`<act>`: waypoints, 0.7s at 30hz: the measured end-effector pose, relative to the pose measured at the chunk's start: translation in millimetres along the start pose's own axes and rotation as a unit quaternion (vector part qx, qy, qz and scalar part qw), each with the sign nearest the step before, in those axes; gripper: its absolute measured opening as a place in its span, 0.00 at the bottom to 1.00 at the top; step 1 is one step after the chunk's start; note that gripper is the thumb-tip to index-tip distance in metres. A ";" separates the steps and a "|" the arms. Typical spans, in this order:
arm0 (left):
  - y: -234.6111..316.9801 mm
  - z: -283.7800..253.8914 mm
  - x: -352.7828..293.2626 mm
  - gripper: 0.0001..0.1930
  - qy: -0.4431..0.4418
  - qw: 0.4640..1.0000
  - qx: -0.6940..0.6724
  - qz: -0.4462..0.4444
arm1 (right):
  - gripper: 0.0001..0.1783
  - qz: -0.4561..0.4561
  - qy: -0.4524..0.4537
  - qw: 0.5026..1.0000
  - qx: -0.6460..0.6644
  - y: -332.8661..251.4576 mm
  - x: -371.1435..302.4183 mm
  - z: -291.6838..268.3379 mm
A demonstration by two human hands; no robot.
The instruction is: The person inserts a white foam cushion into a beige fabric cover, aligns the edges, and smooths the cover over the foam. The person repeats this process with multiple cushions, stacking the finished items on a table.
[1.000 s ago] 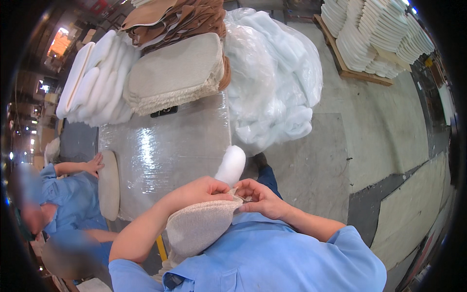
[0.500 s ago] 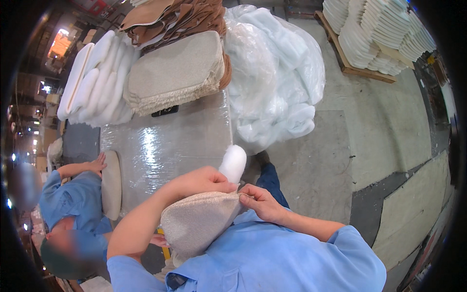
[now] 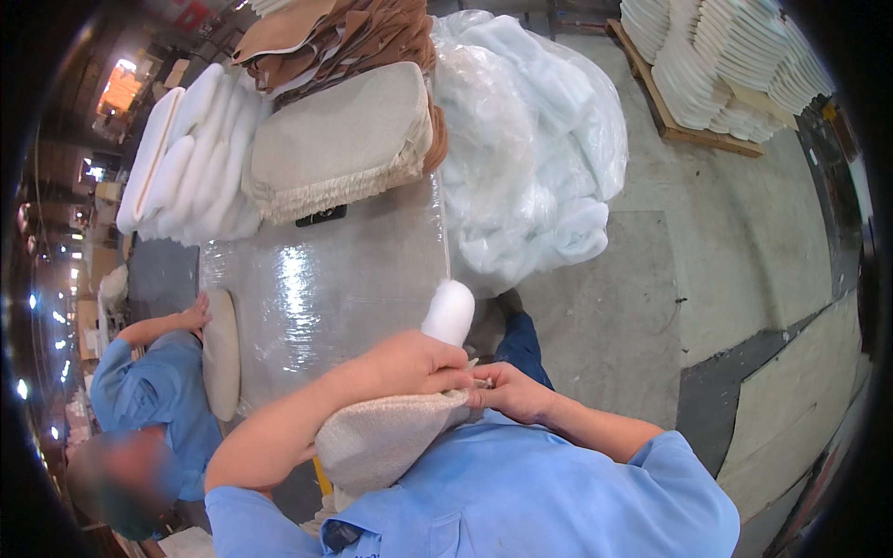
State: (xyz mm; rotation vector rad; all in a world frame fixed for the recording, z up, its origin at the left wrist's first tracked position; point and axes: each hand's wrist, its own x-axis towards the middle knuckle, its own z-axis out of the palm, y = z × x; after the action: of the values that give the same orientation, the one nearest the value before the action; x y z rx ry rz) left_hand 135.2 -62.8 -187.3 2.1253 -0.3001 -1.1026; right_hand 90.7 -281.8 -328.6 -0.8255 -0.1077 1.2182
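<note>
A beige woven cushion cover (image 3: 377,437) is held against the front of my blue shirt. My left hand (image 3: 423,365) reaches across its upper edge, fingers closed on the cloth near the corner. At that same corner my right hand (image 3: 510,392) pinches the fabric edge between thumb and fingers. The two sets of fingertips nearly meet. Beyond my left hand a rounded end of white padding (image 3: 448,312) sticks out; the rest of it is hidden behind the hand and cover.
Ahead is a plastic-wrapped table (image 3: 251,307) bearing stacked beige covers (image 3: 339,135), brown pieces (image 3: 344,42) and white pads (image 3: 191,158). Bagged white stuffing (image 3: 530,139) bulges at its right. A co-worker (image 3: 149,381) at left touches a beige cushion (image 3: 221,353). White stacks (image 3: 721,65) sit on a pallet (image 3: 684,133).
My left hand has come further over the cover's corner, and my fingertips are closer together. The cover's upper edge has tipped down a little. The co-worker's head has shifted slightly left.
</note>
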 end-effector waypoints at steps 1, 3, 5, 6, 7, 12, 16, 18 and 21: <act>-0.3 2.7 -0.1 0.16 0.003 1.000 0.007 0.006 | 0.15 0.004 -0.010 1.000 -0.017 -0.8 0.1 -0.8; 0.3 2.3 0.9 0.17 -0.005 1.000 0.008 -0.012 | 0.16 0.001 -0.015 0.998 -0.068 -3.4 0.2 -2.4; 1.3 -1.9 2.0 0.18 -0.024 0.998 -0.006 -0.058 | 0.17 -0.013 -0.004 0.990 -0.138 -8.1 0.6 -5.2; -1.1 -4.2 2.6 0.19 -0.053 0.995 -0.025 -0.076 | 0.18 -0.018 0.000 0.984 -0.175 -11.5 -0.3 -5.4; -6.4 -6.9 3.7 0.20 -0.082 0.991 -0.044 -0.093 | 0.18 -0.034 0.004 0.978 -0.206 -13.9 -0.9 -3.9; -15.3 -3.4 4.1 0.20 -0.141 0.983 -0.028 -0.117 | 0.15 -0.151 0.041 0.910 -0.384 -15.0 1.8 -1.5; 0.3 -4.6 -2.3 0.18 0.004 0.974 0.227 -0.020 | 0.14 -0.192 0.104 0.826 -0.520 -38.0 -8.2 10.4; -4.8 -4.7 -3.5 0.16 0.106 0.934 0.329 0.091 | 0.14 -0.248 0.151 0.747 -0.597 -47.2 -5.5 13.4; -24.6 -7.8 6.0 0.12 0.203 0.906 0.310 0.203 | 0.14 -0.253 0.190 0.707 -0.633 -51.0 4.2 8.0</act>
State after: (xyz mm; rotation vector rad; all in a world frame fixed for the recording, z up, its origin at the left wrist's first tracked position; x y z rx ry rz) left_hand 142.1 -44.3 -204.9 2.6003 -0.9414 -0.3159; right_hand 128.4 -279.3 -293.2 -2.0593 -0.8480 0.2569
